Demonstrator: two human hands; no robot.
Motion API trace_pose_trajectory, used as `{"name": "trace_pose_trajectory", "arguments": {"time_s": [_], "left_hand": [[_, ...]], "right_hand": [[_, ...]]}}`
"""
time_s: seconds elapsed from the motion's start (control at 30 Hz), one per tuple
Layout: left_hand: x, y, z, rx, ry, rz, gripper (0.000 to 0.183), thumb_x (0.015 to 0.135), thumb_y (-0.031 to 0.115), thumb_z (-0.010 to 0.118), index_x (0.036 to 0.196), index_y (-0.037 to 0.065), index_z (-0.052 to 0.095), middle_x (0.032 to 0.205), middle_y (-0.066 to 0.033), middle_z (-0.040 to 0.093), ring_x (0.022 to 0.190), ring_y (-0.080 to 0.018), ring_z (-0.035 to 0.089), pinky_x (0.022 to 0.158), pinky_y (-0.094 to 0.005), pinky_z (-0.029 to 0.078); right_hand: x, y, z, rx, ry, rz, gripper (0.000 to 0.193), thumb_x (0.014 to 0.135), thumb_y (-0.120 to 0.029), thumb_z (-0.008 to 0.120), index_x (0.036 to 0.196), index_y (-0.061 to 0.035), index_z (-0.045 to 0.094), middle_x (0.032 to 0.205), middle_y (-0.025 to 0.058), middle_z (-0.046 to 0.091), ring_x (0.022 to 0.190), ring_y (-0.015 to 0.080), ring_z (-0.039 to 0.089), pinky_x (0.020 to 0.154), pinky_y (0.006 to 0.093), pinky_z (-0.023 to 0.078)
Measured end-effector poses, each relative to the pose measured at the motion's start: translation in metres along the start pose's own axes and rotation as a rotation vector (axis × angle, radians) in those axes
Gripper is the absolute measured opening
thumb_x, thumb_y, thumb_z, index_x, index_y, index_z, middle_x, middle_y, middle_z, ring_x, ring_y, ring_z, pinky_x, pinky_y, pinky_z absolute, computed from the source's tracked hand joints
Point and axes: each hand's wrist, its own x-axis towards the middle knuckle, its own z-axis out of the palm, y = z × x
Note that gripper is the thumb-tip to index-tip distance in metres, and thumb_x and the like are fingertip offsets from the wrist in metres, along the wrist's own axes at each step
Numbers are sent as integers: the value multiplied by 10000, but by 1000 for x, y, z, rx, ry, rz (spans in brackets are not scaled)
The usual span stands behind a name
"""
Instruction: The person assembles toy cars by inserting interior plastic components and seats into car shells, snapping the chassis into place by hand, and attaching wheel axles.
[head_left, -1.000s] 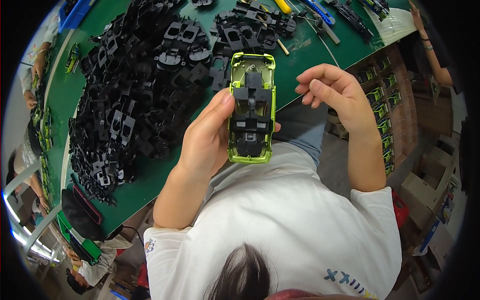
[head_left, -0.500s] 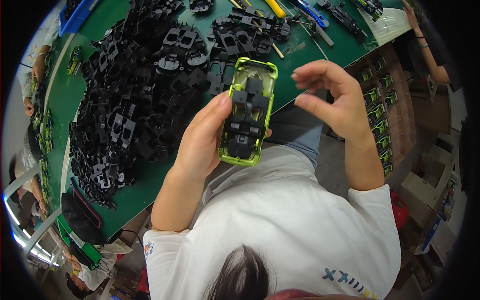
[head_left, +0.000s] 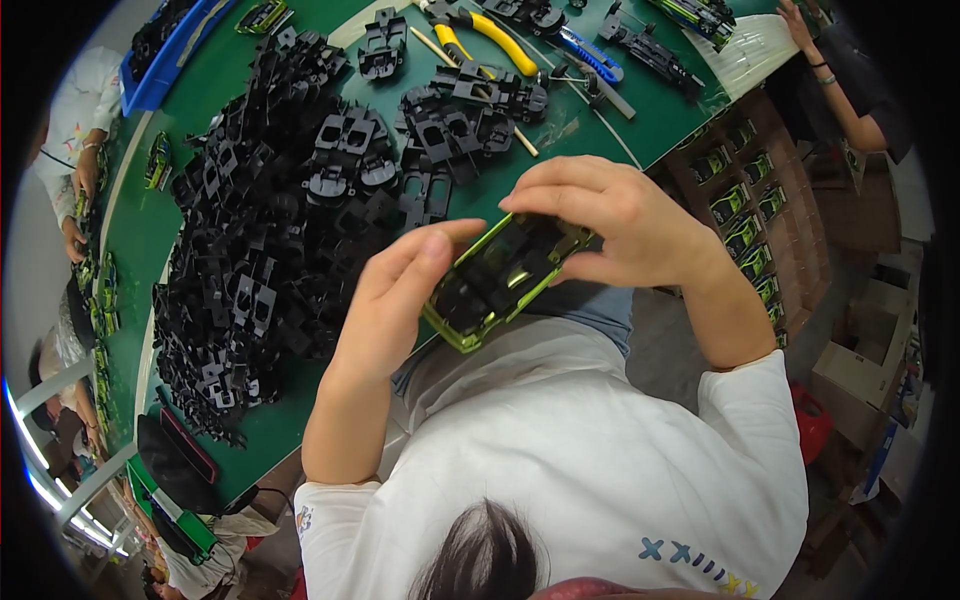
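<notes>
Above my lap I hold a bright green toy car body (head_left: 478,330) tilted, its open underside facing up, with black plastic parts seated inside. My left hand (head_left: 395,285) grips its lower left end, thumb along the near side edge. My right hand (head_left: 620,225) is wrapped round the upper right end, fingers over the far edge and thumb on the near one. To the left of my hands a big heap of black plastic toy car interior parts (head_left: 250,240) covers the table. More such parts (head_left: 450,125) lie just beyond my hands.
On the green table (head_left: 640,130) lie yellow-handled pliers (head_left: 500,42), a blue utility knife (head_left: 590,55) and a thin wooden stick (head_left: 525,140). A brown tray of green toy cars (head_left: 745,205) stands at the right. A blue bin (head_left: 150,85) is far left. Co-workers' hands (head_left: 85,175) show at both sides.
My right hand has come in from the right and closed on the car body's upper end. The car has turned clockwise and tilted. My view has shifted slightly.
</notes>
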Motion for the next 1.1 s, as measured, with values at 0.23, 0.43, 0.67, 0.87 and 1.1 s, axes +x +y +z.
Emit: {"name": "trace_pose_trajectory", "arguments": {"time_s": [0.23, 0.43, 0.67, 0.87, 1.1], "left_hand": [[-14, 18, 9, 508, 466, 535, 312, 944, 78, 631, 1230, -43, 598, 1105, -122, 667, 935, -144, 652, 783, -237, 528], [-4, 6, 12, 600, 434, 547, 260, 868, 25, 688, 1121, -23, 652, 1012, -86, 687, 798, -105, 632, 613, -204, 476], [1, 6, 19, 779, 369, 589, 227, 841, 17, 700, 1063, -8, 666, 951, -71, 690, 697, -102, 596, 535, -206, 423], [4, 13, 25, 866, 327, 631, 226, 827, 5, 705, 1050, -8, 665, 945, -77, 690, 654, -105, 585, 509, -204, 409], [10, 12, 29, 836, 335, 638, 203, 833, 5, 704, 1032, -9, 670, 935, -80, 692, 648, -105, 583, 510, -205, 409]], "right_hand": [[-19, 34, -8, -8, 105, 167, 638, 576, -29, 834, 1184, -41, 640, 1144, 116, 637, 1043, 291, 629, 892, 359, 518], [-17, 44, -5, -122, 120, 134, 648, 588, -136, 865, 1193, -82, 640, 1171, 74, 633, 1151, 280, 541, 1005, 400, 445], [-23, 52, -41, -177, 358, 74, 371, 730, -110, 803, 1086, -61, 707, 1195, 95, 641, 1121, 271, 591, 955, 388, 479], [-10, 81, -54, -597, 184, -6, 281, 723, -28, 744, 991, -87, 682, 1192, 53, 645, 1115, 277, 574, 953, 401, 471], [-7, 90, -58, -669, 69, -52, 198, 739, -89, 743, 912, -72, 648, 1052, 39, 637, 1095, 267, 580, 947, 408, 476]]}}
